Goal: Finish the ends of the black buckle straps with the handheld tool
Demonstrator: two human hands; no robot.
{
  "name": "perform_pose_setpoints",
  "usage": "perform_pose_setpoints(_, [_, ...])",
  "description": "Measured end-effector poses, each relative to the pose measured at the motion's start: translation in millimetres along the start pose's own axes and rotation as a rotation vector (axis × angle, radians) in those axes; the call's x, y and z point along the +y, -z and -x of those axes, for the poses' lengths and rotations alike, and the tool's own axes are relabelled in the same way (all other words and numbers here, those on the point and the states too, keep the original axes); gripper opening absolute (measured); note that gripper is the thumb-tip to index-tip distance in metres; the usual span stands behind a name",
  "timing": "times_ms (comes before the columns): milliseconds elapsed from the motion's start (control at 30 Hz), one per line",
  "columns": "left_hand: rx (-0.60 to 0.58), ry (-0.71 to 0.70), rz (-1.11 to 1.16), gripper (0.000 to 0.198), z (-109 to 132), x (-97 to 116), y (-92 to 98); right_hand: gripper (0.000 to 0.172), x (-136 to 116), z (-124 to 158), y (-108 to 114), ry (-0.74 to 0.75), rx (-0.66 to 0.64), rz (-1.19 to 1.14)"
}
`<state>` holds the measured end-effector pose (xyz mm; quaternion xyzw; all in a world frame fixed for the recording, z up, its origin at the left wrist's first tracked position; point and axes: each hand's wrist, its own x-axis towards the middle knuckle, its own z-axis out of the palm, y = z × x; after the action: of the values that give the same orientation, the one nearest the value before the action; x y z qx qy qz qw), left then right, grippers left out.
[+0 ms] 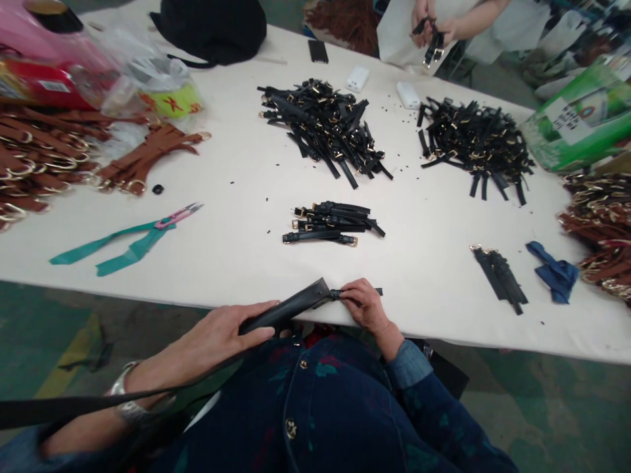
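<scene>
My left hand (231, 328) is wrapped round a wide black leather strap (290, 307) at the table's front edge. A long narrow part of the strap trails off to the lower left. At the strap's right end, the fingers of my right hand (363, 303) pinch a small black buckle strap (336, 294), whose tip pokes out to the right. How the two pieces join is partly hidden by my fingers. Just beyond lies a small stack of black buckle straps (335, 222) with gold buckles.
Piles of black straps (325, 128) lie further back, with brown straps (39, 151) at left. Teal-handled snips (148, 235) rest on the left. A blue cloth (553, 272) and flat black straps (500, 276) are at right. Across the table, another person's hands (436, 29) hold a strap.
</scene>
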<state>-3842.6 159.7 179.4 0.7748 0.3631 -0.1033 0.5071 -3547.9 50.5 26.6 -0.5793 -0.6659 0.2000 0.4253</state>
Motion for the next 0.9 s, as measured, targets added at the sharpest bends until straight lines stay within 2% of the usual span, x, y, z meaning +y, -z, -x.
perform_pose_setpoints(200, [0.085,0.011,-0.075,0.052,-16.1,9.1,-12.5,0.005,-0.5,-3.1,2.8,-0.036,-0.015,0.006])
perform_pose_setpoints(333, [0.056,0.011,-0.022,0.051,-6.6,0.4,-7.5,0.004,-0.5,-4.3,4.1,-0.066,-0.036,-0.013])
perform_pose_setpoints(533, [0.007,0.109,-0.125,0.061,11.0,-21.1,-5.5,0.003,1.6,-4.3,3.5,-0.078,-0.027,-0.025])
perform_pose_setpoints(767, [0.015,0.065,0.009,0.061,13.1,-16.1,-5.6,0.002,0.9,-3.7,4.4,-0.077,-0.035,-0.038])
perform_pose_setpoints(900, [-0.003,0.011,0.085,0.059,1.0,-14.8,-6.5,0.001,1.1,-3.7,2.8,-0.105,-0.036,-0.053])
